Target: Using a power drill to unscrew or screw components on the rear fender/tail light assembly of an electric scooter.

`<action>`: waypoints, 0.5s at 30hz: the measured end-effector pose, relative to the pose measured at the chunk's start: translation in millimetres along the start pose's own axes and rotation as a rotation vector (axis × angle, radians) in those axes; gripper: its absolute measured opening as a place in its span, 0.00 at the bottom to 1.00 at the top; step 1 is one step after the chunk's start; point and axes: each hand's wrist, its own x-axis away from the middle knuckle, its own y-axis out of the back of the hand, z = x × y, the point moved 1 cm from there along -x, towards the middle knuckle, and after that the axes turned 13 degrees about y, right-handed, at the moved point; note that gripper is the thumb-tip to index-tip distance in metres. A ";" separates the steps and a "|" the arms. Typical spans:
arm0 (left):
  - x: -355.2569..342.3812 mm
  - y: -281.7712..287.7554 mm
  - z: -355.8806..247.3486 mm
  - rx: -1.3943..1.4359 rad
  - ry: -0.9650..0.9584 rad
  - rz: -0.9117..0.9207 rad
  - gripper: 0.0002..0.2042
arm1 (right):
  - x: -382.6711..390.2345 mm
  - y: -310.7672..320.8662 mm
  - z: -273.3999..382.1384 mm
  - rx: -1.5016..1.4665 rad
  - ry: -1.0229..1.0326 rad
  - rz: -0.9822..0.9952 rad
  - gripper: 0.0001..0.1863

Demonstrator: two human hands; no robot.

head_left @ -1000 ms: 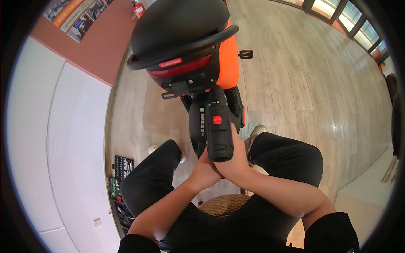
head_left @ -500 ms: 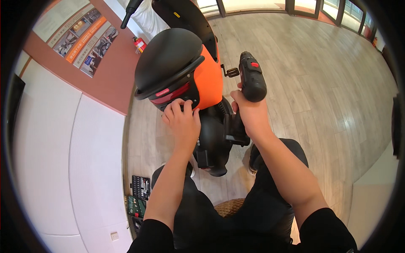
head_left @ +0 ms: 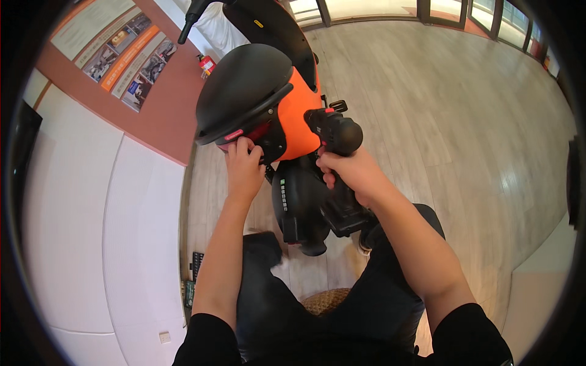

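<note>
Before me stands a scooter with a black seat [head_left: 244, 85], an orange side panel [head_left: 299, 119] and a red tail light [head_left: 261, 130]. My left hand [head_left: 245, 174] is at the rear, under the light, its fingers bent in against the body; whatever they pinch is hidden. A black cordless drill [head_left: 343, 135] is gripped in my right hand [head_left: 357, 174]. Its nose points up and left, close to the orange panel, and its battery end [head_left: 346, 218] hangs over the floor. The black rear mudguard [head_left: 299, 189] lies between my hands.
A pedal [head_left: 337, 106] sticks out on the scooter's right. An open tool case [head_left: 188, 293], partly covered by my left arm, lies by the white wall panel [head_left: 146, 232]. A woven stool [head_left: 328, 301] is under me. Near the far wall stands a fire extinguisher [head_left: 207, 63].
The drill has swung left and down, its nose now by the orange panel instead of out over the floor. My left hand has shifted left, and my left leg has moved.
</note>
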 end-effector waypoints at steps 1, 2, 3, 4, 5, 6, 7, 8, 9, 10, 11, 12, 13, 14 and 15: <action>1.2 -0.3 0.0 0.009 0.005 -0.005 0.15 | -0.7 0.6 1.1 -0.016 -0.036 0.050 0.08; 1.0 -3.0 1.3 0.022 0.007 -0.004 0.15 | -4.7 -1.3 2.1 -0.031 -0.069 0.096 0.08; 1.2 -6.4 3.1 0.038 0.010 -0.003 0.15 | -7.1 -5.4 3.3 -0.016 -0.066 0.093 0.08; 2.3 -10.1 5.7 0.053 0.013 -0.009 0.15 | -7.2 -10.6 5.5 0.067 -0.075 0.084 0.09; 6.8 -14.9 7.1 0.089 0.047 -0.051 0.15 | -5.7 -15.8 7.9 0.153 -0.088 0.070 0.10; 12.3 -13.9 8.9 0.113 0.091 -0.090 0.16 | -4.4 -25.0 11.1 0.202 -0.073 0.056 0.12; 15.8 -13.6 9.5 0.121 0.106 -0.087 0.16 | -5.4 -32.0 10.5 0.214 -0.084 0.060 0.12; 15.0 -7.5 2.2 0.153 0.132 -0.107 0.16 | -6.2 -35.1 12.7 0.301 -0.052 0.066 0.13; 12.2 -5.1 -2.5 0.191 0.155 -0.128 0.16 | -9.1 -36.7 13.0 0.392 -0.017 0.067 0.13; 11.7 -5.3 -3.5 0.210 0.164 -0.128 0.16 | -11.9 -38.2 11.2 0.412 -0.023 0.063 0.13; 13.3 -6.4 -1.9 0.264 0.203 -0.111 0.16 | -14.8 -40.1 7.6 0.400 -0.004 0.076 0.13; 14.3 -6.9 0.6 0.317 0.242 -0.094 0.17 | -18.2 -42.6 4.6 0.388 0.016 0.088 0.12; 14.3 -6.4 3.1 0.329 0.249 -0.096 0.17 | -21.7 -45.9 2.7 0.401 0.012 0.088 0.12; 15.7 -6.1 6.7 0.377 0.309 -0.061 0.16 | -24.9 -49.7 0.5 0.373 -0.012 0.060 0.12; 16.6 -6.4 9.7 0.425 0.367 -0.026 0.16 | -27.7 -52.7 -0.4 0.343 -0.036 0.030 0.11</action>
